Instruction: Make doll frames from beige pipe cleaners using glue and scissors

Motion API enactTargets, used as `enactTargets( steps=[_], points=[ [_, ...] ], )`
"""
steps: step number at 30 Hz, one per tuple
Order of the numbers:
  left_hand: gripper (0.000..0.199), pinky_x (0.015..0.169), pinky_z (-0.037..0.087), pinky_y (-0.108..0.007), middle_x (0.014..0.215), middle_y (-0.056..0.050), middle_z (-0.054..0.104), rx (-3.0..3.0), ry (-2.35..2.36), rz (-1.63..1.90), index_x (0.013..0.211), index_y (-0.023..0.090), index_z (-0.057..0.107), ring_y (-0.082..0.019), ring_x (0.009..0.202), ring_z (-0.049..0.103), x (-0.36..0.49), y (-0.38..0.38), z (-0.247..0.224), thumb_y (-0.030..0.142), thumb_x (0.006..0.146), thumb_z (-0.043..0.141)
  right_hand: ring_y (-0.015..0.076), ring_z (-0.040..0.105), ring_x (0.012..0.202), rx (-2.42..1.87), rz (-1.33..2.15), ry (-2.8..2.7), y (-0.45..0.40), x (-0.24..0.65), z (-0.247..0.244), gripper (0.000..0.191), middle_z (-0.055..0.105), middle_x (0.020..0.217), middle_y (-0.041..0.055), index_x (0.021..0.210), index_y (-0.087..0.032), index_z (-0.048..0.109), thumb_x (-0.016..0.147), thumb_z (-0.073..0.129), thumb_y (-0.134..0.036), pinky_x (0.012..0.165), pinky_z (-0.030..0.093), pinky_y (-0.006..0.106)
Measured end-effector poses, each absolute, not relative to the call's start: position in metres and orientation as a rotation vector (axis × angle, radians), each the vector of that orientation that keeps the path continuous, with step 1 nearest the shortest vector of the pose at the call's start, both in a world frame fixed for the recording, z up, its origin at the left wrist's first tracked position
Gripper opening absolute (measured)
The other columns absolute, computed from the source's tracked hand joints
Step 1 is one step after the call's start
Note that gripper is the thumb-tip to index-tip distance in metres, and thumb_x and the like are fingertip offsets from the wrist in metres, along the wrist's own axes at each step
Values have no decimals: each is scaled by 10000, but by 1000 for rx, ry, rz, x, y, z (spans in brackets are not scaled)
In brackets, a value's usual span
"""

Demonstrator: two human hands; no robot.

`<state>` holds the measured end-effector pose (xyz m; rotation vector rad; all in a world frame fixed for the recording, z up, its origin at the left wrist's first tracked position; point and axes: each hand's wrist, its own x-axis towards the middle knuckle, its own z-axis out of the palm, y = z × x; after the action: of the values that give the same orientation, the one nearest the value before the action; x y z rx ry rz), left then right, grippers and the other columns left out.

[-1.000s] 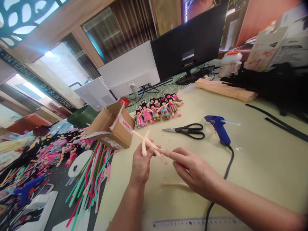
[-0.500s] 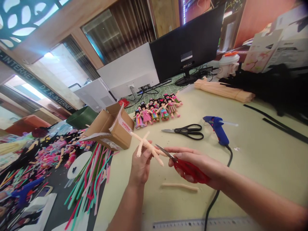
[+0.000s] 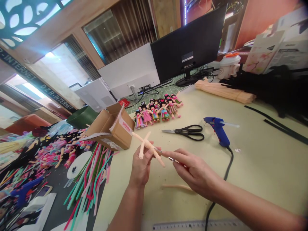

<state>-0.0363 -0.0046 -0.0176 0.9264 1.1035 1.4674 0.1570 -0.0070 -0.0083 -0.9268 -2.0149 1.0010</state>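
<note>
My left hand (image 3: 141,168) pinches a doll body (image 3: 147,143) of twisted peach pipe cleaner, its limbs sticking out on several sides. In my right hand (image 3: 198,175) are the red-handled scissors; a bit of their metal (image 3: 171,158) shows by the fingers, while the handles are hidden behind the hand. The scissors' tip lies against the doll body beside my left fingers; how far the blades are apart I cannot tell. Below the hands a loose peach pipe cleaner piece (image 3: 175,186) rests on the table, partly covered by my right hand.
Beyond the hands lie black scissors (image 3: 191,131) and a blue glue gun (image 3: 220,132), its cord running past my right forearm. Finished dolls (image 3: 156,110) stand behind, near a cardboard box (image 3: 120,130). Coloured pipe cleaners (image 3: 86,179) lie left, a ruler (image 3: 192,225) in front.
My right hand has turned over, so the red handles no longer show. The scissors' tip has moved in against the doll body. The left hand stays nearly in place.
</note>
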Motion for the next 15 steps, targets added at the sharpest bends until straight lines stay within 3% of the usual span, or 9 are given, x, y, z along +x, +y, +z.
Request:
enactTargets(
  steps=[4, 9, 11, 15],
  points=[
    [325, 761, 489, -291, 888, -84, 698, 940, 1106, 1449, 1062, 144, 598, -192, 870, 654, -37, -5, -19, 282, 779, 677, 153, 554, 780, -959, 1142, -1950, -5, 158, -5, 424, 598, 945, 51, 1274, -312, 570, 885, 426, -219, 705, 451, 277],
    [348, 750, 487, -270, 857, -71, 693, 877, 1080, 1461, 1066, 145, 594, -180, 837, 659, -39, -4, -19, 289, 763, 686, 100, 499, 572, -947, 2089, -1291, 4, 165, 5, 425, 624, 986, 62, 1293, -299, 535, 884, 448, -374, 415, 319, 190],
    [344, 750, 490, -273, 851, -69, 694, 860, 1068, 1460, 1063, 148, 592, -183, 832, 662, -39, -4, -18, 289, 763, 684, 88, 491, 572, -956, 2124, -1176, 6, 167, 9, 425, 623, 999, 61, 1289, -294, 535, 879, 473, -388, 418, 313, 179],
    [327, 756, 489, -271, 853, -60, 695, 864, 1059, 1464, 1048, 151, 598, -184, 840, 664, -39, -4, -18, 283, 761, 686, 110, 520, 653, -1014, 1816, -1514, 2, 164, 10, 397, 629, 969, 63, 1263, -260, 577, 898, 457, -360, 493, 396, 198]
  ],
)
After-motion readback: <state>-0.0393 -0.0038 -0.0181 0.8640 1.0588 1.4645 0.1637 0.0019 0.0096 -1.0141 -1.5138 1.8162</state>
